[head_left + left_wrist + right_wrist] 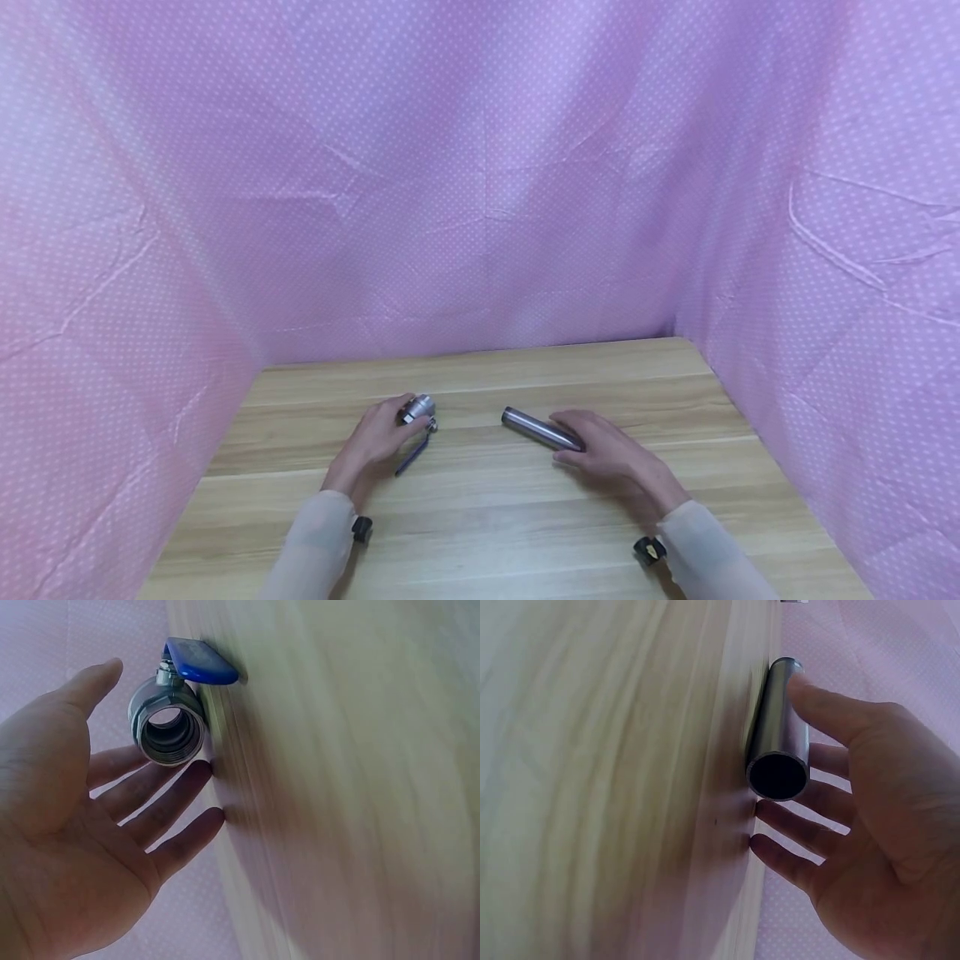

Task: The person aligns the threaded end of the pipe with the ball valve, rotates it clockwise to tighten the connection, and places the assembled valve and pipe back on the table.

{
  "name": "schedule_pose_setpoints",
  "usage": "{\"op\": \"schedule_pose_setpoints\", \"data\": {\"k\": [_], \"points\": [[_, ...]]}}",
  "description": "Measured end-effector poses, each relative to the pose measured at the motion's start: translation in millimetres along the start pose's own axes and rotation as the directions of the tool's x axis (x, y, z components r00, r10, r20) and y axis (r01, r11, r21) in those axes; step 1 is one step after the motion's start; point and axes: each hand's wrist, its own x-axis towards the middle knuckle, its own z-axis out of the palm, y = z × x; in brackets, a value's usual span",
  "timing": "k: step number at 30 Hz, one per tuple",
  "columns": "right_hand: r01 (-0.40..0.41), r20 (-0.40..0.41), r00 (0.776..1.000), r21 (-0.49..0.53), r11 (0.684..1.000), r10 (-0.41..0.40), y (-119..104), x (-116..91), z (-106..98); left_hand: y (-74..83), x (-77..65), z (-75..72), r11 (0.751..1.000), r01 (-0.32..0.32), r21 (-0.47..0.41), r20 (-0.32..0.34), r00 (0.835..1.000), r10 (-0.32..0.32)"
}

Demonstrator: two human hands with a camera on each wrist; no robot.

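The counter (480, 517) seems to carry both pieces, so the fingers need not squeeze. The left hand (382, 433) has fingers apart, with the valve (422, 406) between them and the thumb; its blue, flat handle (202, 664) is on the thumb's side. The right hand's (603, 446) fingers, also apart, loosely surround a smooth, hollow metal pipe (536, 427).

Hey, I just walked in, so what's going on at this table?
A person has both hands at metal parts over a wooden table. The left hand is around a metal valve with a blue lever, its thumb clear of the valve. The right hand is at a metal tube, thumb on one side and fingers on the other; how firmly it holds is unclear. The valve and tube are apart, and both appear to rest on the table.
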Motion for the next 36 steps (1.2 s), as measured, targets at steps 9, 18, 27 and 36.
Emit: {"op": "schedule_pose_setpoints", "data": {"k": [9,18,27,36], "points": [[-0.008,-0.026,1.000,-0.010,1.000,0.007,-3,3,3,1.9,4.6,6.4,0.999,-0.014,0.040,-0.056,0.998,0.016],[0.015,-0.036,0.999,-0.057,0.998,-0.017,-1,6,8,0.4,7.2,13.1,0.999,-0.024,0.040,-0.106,0.994,0.028],[0.038,-0.053,0.998,-0.054,0.998,-0.041,0,7,9,-1.1,8.2,16.6,1.000,-0.012,0.016,-0.139,0.990,0.014],[0.043,-0.083,0.995,-0.041,0.998,-0.047,3,8,13,-2.3,8.8,18.3,0.999,-0.003,-0.032,-0.158,0.987,-0.002]]}}
